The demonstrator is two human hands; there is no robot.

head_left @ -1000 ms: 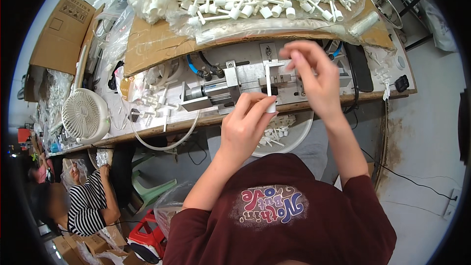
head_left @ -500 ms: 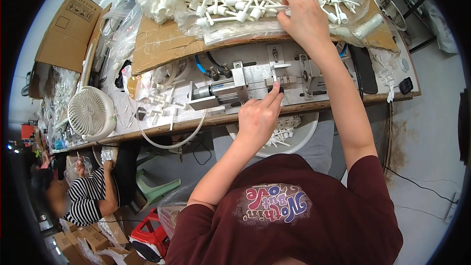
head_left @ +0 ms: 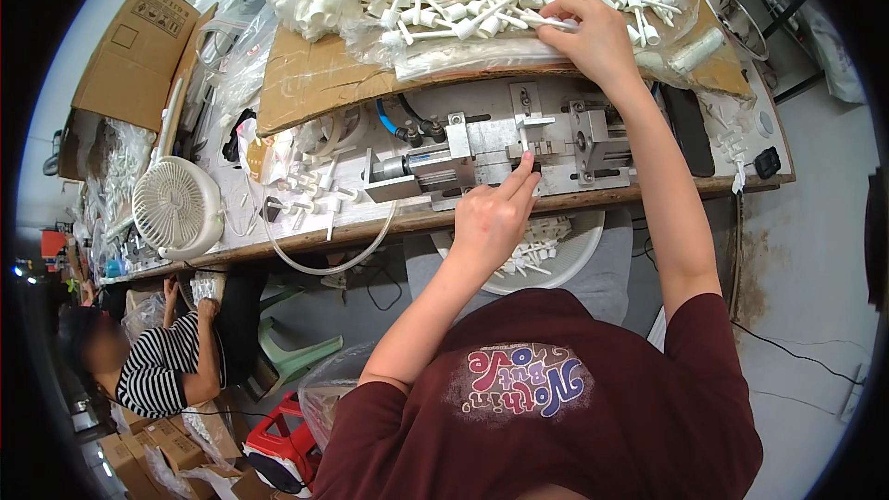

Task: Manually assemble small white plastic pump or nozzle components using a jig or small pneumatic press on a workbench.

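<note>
My right hand (head_left: 597, 42) is at the front of a heap of white plastic pieces (head_left: 463, 0), each a thin stem with a wider cup-like end. Its thumb and fingers pinch the stem of one white plastic piece (head_left: 546, 22). My left hand (head_left: 495, 218) is at a metal clamping fixture (head_left: 482, 143) on the bench. Its index and middle fingers are stretched out, the index tip touching or just at a small white piece (head_left: 524, 141) in the middle of the fixture. The other left fingers are curled and partly hidden.
Cardboard (head_left: 306, 83) under the heap overhangs the fixture. A white fan (head_left: 176, 208) and loose white parts (head_left: 315, 190) are at left on the bench. A white basket (head_left: 565, 264) with pieces sits at my lap. A co-worker in a striped shirt (head_left: 171, 366) sits lower left.
My right hand has moved slightly right and lower along the heap's front, a stem now visible at its fingertips. My left hand stays at the fixture. The view has shifted slightly.
</note>
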